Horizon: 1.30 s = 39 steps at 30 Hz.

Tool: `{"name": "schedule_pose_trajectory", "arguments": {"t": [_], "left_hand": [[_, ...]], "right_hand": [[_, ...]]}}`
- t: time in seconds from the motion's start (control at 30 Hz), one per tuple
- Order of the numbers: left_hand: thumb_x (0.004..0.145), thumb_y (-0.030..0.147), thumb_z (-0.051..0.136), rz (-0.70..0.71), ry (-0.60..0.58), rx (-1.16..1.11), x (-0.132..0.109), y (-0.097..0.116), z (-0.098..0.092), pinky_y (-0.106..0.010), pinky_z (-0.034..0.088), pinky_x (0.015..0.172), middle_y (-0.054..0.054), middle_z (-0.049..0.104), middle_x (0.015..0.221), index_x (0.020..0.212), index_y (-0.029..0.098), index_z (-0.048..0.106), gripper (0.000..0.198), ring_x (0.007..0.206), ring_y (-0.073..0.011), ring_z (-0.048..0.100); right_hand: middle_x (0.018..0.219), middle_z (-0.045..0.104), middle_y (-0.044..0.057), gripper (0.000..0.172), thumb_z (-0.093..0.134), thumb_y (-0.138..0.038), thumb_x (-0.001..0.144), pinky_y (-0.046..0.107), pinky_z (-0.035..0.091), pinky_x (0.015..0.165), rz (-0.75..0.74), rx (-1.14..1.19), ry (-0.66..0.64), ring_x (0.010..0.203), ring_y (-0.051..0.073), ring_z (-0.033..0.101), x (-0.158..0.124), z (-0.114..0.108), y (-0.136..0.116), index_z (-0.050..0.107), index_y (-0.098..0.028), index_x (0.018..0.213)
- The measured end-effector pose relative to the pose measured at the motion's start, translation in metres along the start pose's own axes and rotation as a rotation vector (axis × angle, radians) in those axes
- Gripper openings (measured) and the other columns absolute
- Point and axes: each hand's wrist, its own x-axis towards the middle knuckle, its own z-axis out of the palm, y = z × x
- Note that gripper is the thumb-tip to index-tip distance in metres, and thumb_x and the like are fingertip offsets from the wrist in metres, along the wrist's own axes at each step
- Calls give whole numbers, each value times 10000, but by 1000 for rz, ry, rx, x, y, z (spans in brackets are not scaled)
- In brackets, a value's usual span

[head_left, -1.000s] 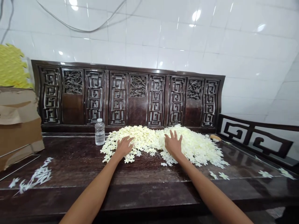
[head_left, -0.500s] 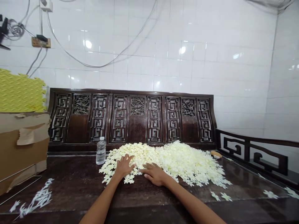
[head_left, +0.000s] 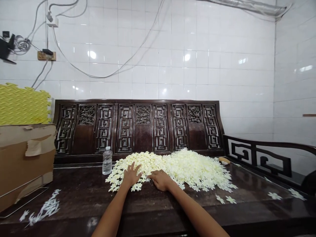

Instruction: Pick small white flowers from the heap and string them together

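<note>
Water bottle (head_left: 107, 161) stands beside the white flower heap (head_left: 192, 169).

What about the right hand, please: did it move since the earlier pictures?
Yes. Judged against the water bottle, the right hand moved left, closer to the bottle and the left hand, and now rests at the front edge of the pile of blossoms.

No words, numbers or brands can be read anywhere (the clear plastic water bottle (head_left: 107, 160), far and left of centre, is too small and glary to show any lettering on it, and the cardboard box (head_left: 26, 168) at the near left shows only torn brown paper)
</note>
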Motion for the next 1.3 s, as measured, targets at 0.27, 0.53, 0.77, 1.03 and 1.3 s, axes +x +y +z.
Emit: {"name": "schedule_pose_trajectory", "arguments": {"t": [0.27,0.53,0.77,1.03,1.3], "left_hand": [[1038,538,301,8,-7,12,-2,4,-3,-676,331,1144,-148,368,1666,1601,336,427,612,1488,-396,384],[1041,440,366,50,15,29,-6,10,-14,-524,486,1040,-209,460,1528,1513,209,492,540,1381,-365,506],[1033,311,401,127,50,63,-10,18,-21,-429,533,968,-189,506,1471,1373,198,574,398,1161,-298,667],[1009,176,368,169,165,67,-16,13,-29,-463,441,1110,-215,431,1579,1564,168,432,559,1411,-350,481],[786,-95,386,208,234,1,-27,5,-48,-426,434,1099,-173,550,1377,1437,177,563,727,1314,-294,520]], "right_hand": [[1453,594,149,426,503,-182,947,458,425,1065,120,-57,47,1311,300,567,-1,5,4,681,-236,1330],[1259,663,190,321,511,-44,939,450,427,1030,119,-207,91,1228,300,568,-2,4,2,689,-146,1185],[1134,697,175,235,486,-76,1005,433,448,996,74,-312,126,1138,291,595,-3,0,-7,688,-129,1113],[1106,699,165,238,486,-83,1008,455,442,1006,63,-341,174,1101,295,608,-6,0,-8,686,-142,1121],[1084,709,177,322,423,-74,1012,509,399,1039,91,-296,226,1086,324,602,-12,-5,-13,704,-164,1141]]}}
